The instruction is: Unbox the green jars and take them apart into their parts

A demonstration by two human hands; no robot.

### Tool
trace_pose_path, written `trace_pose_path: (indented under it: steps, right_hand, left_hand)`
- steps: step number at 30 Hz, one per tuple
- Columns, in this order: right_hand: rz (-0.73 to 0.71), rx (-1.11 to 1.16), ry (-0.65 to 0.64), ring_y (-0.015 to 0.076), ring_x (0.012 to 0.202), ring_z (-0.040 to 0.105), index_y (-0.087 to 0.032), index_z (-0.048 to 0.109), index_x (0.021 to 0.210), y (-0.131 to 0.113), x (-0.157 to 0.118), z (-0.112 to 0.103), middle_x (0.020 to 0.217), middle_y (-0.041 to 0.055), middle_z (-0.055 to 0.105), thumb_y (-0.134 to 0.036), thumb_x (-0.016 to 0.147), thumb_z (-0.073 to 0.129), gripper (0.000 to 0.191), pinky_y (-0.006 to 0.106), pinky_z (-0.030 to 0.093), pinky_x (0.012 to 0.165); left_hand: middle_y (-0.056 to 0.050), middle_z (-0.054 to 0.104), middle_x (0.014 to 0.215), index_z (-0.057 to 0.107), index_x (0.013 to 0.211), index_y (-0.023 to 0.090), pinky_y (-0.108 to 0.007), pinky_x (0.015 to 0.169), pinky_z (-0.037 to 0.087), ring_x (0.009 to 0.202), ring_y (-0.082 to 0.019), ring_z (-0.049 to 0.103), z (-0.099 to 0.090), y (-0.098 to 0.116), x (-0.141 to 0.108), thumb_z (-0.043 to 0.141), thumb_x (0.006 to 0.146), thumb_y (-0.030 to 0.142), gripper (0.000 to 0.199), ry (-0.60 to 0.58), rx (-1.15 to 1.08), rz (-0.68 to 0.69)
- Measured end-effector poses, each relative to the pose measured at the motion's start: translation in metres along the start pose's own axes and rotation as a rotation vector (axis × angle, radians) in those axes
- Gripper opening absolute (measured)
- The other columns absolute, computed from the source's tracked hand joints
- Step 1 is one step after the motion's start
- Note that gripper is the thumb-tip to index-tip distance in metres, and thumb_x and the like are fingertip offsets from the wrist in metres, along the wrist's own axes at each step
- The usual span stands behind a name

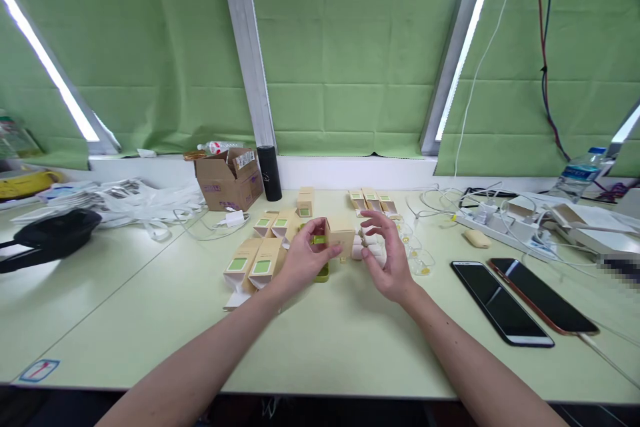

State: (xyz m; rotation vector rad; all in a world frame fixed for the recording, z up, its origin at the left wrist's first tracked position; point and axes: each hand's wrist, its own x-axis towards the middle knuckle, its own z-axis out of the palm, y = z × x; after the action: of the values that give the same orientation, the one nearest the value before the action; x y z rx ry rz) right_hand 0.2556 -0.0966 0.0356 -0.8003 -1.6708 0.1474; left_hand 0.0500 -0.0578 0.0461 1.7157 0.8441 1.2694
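Observation:
My left hand (pixel 309 250) grips a small beige carton (pixel 339 235) by its side, thumb across the near face. Just right of it, my right hand (pixel 387 255) is raised with curled, spread fingers, apart from the carton. White rolls or cylinders (pixel 374 250) lie behind that hand, partly hidden. A green tray (pixel 323 273) shows below the held carton. Left of my hands stand several open beige cartons (pixel 264 265) with green labels. A closed-looking carton (pixel 305 202) is farther back, and three more open cartons (pixel 371 200) stand behind my right hand.
Clear plastic pieces with yellow spots (pixel 420 260) lie right of my right hand. Two phones (pixel 503 303) rest at the right, near a power strip (pixel 510 235) with tangled cables. A cardboard box (pixel 229 180) and a black bottle (pixel 269 173) stand back left, a black pouch (pixel 60 237) far left.

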Motion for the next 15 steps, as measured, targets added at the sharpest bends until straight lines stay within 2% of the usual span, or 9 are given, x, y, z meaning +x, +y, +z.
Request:
trace_pose_path:
  steps: [3,6,10,15]
  right_hand:
    - [0.055,-0.006,0.048,0.0267,0.110,0.064,-0.026,0.044,0.143,0.002,0.000,0.003,0.141,0.0145,0.056,-0.026,0.096,0.055,0.048,0.047,0.059,0.087]
    - [0.064,-0.007,0.023,0.0261,0.108,0.065,-0.026,0.047,0.140,0.003,-0.002,0.006,0.138,0.0143,0.058,-0.029,0.098,0.056,0.044,0.044,0.060,0.083]
    - [0.022,-0.054,-0.035,0.0270,0.106,0.066,-0.026,0.047,0.141,0.002,-0.004,0.008,0.131,0.0137,0.062,-0.029,0.099,0.054,0.043,0.045,0.061,0.083]
    - [-0.055,-0.095,-0.083,0.0267,0.104,0.066,-0.026,0.043,0.144,-0.001,-0.007,0.007,0.128,0.0126,0.063,-0.023,0.097,0.054,0.048,0.046,0.061,0.085]
  left_hand:
    - [-0.012,0.060,0.132,0.058,0.130,0.024,-0.049,0.104,0.054,0.123,-0.028,0.060,0.002,-0.002,-0.009,0.080,0.082,0.021,0.052,0.088,0.442,0.300]
    - [-0.012,0.058,0.126,0.053,0.134,0.025,-0.051,0.103,0.055,0.124,-0.030,0.058,0.003,-0.001,-0.015,0.073,0.084,0.012,0.055,0.088,0.702,0.542]
    - [-0.013,0.059,0.119,0.050,0.136,0.022,-0.049,0.095,0.058,0.116,-0.030,0.059,0.002,-0.001,-0.017,0.066,0.085,0.006,0.056,0.089,0.857,0.737]
    - [-0.012,0.059,0.115,0.051,0.136,0.022,-0.049,0.092,0.058,0.109,-0.028,0.060,0.001,0.000,-0.015,0.057,0.088,0.003,0.052,0.115,0.979,0.872]
